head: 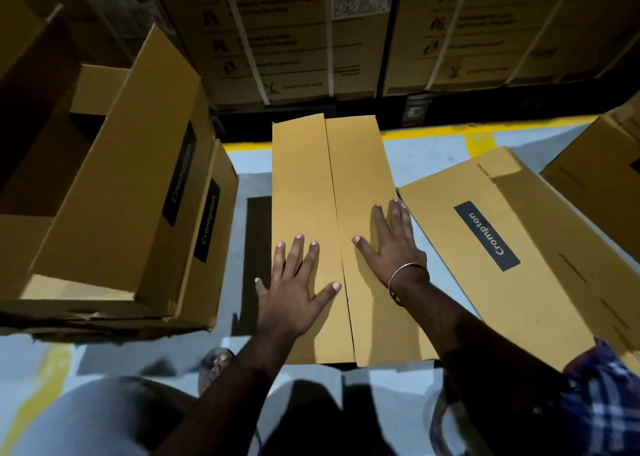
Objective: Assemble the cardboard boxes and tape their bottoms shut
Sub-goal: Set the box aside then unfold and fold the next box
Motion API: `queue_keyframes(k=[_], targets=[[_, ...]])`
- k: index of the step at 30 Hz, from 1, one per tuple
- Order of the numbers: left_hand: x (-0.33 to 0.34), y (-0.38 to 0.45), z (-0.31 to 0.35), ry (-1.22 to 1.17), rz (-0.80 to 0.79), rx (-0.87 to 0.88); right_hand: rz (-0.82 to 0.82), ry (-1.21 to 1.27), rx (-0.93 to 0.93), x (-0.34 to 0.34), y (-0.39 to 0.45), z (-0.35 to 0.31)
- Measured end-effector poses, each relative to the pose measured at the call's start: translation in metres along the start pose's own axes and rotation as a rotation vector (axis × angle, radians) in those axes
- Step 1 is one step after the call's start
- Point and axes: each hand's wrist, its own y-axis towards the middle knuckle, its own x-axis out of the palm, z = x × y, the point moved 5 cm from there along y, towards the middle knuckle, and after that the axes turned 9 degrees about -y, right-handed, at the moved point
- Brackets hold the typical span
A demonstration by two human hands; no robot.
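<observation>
While both long flaps of the plain brown cardboard box [332, 233] on the grey floor lie folded shut, they should be pressed level, seam tight, ready for tape. Left hand [294, 292] and right hand [391, 244] rest flat, fingers spread, gripping nothing, one per flap.

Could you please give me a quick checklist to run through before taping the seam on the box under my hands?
1. Both flaps folded down flat: ok; the left flap and right flap lie level.
2. Seam closed: not ok; the flaps meet at the far end, but a narrow gap shows toward the near end.
3. Flaps held down: ok; the left hand and the right hand press flat, one on each flap.
4. Seam free of fingers: ok; both thumbs stop short of it.
5. Tape within reach: cannot tell; no tape or dispenser is in view.
6. Tape already on seam: not ok; bare cardboard.
</observation>
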Motion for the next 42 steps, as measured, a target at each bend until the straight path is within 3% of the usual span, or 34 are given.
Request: queue_keyframes(k=[11, 16, 19, 21, 25, 32, 38, 42], targets=[[0.008, 0.018, -0.010, 0.147, -0.077, 0.047, -0.065, -0.161, 0.086, -0.002, 0.010, -0.009], [-0.005, 0.000, -0.011, -0.312, -0.004, 0.092, -0.108, -0.022, 0.101, -0.010, -0.002, -0.005], [-0.011, -0.019, -0.017, -0.657, 0.166, -0.158, -0.148, 0.174, 0.220, -0.008, -0.019, 0.004], [-0.004, -0.023, -0.029, -0.763, 0.133, -0.331, -0.156, 0.272, 0.271, -0.005, -0.031, 0.006], [-0.003, -0.014, -0.039, -0.838, 0.053, -0.344, -0.138, 0.411, 0.268, -0.016, -0.039, 0.003], [-0.018, -0.032, -0.011, -0.572, -0.052, -0.394, -0.350, 0.467, 0.336, -0.007, -0.054, 0.010], [-0.004, -0.031, -0.004, -0.262, -0.073, -0.445, -0.260, 0.111, 0.385, 0.004, -0.055, 0.001], [-0.004, -0.023, 0.001, -0.130, -0.070, -0.423, -0.193, 0.007, 0.452, 0.008, -0.051, -0.005]])
